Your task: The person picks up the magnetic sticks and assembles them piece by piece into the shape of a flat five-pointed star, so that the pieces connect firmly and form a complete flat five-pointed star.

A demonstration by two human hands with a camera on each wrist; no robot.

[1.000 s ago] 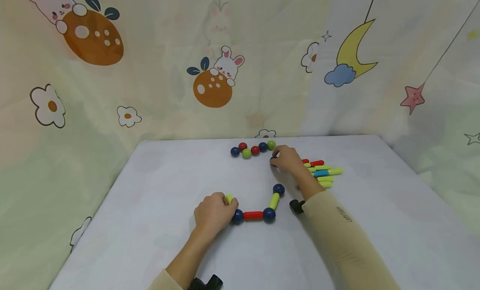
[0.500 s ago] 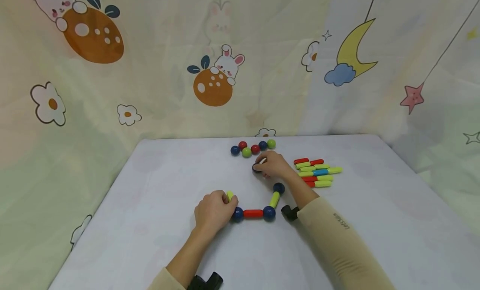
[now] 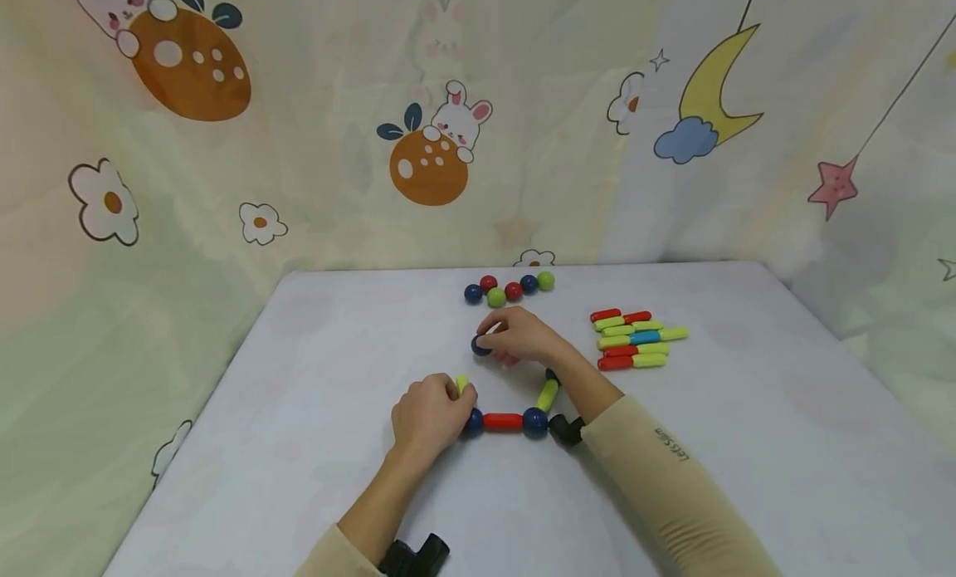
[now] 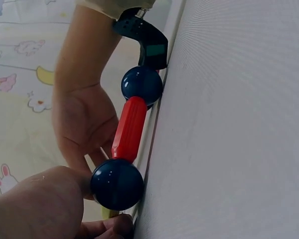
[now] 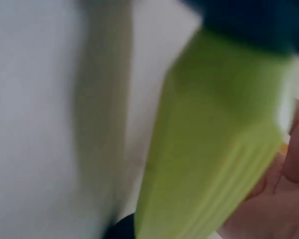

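Held ball and joined balls are dark blue; middle rod red, side rods yellow-green. Tabletop is white; backdrop pale, printed with rabbits, flowers, moon.

The head view is evenly bright, with soft shadow on the white table; both wrist views are dimmer, the near yellow-green rod blurred.
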